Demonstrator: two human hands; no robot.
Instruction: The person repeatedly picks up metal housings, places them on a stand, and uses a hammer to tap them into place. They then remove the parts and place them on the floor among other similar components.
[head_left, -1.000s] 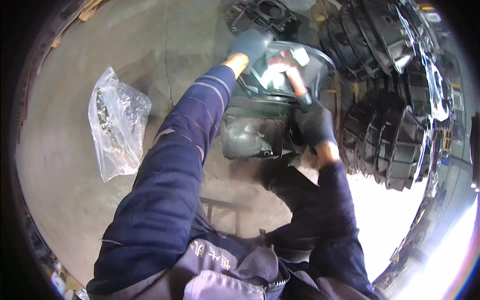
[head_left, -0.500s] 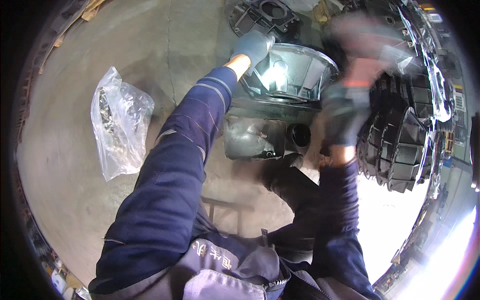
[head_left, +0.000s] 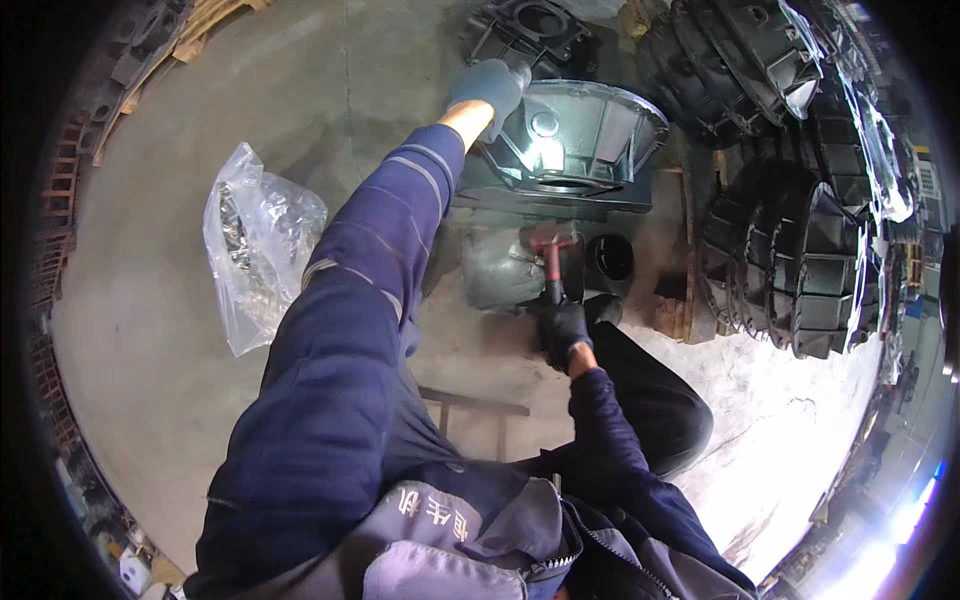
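Note:
My left hand (head_left: 488, 92), in a grey glove, is closed on the left rim of a large dark metal housing (head_left: 595, 135). That bowl-shaped casting stands tilted on a dark block, and a bright lamp spot lights its inside. My right hand (head_left: 565, 328), in a dark glove, is wrapped round the handle of a red hammer (head_left: 553, 262). The hammer's head points away from me, in front of the housing and over a shallow grey tray (head_left: 490, 270). Beside the tray is a round black cup (head_left: 612, 258). My left fingertips are partly hidden by the rim.
Several ribbed dark castings (head_left: 790, 270) are stacked on the right. Another casting (head_left: 535, 35) lies behind the housing. A clear plastic bag (head_left: 258, 250) with metal parts inside rests on the floor at left. Wooden pallet pieces (head_left: 675, 310) stand right of the cup.
My right hand has swung the hammer from the upper right, beside the housing, down and left to over the tray. My left hand stays on the rim.

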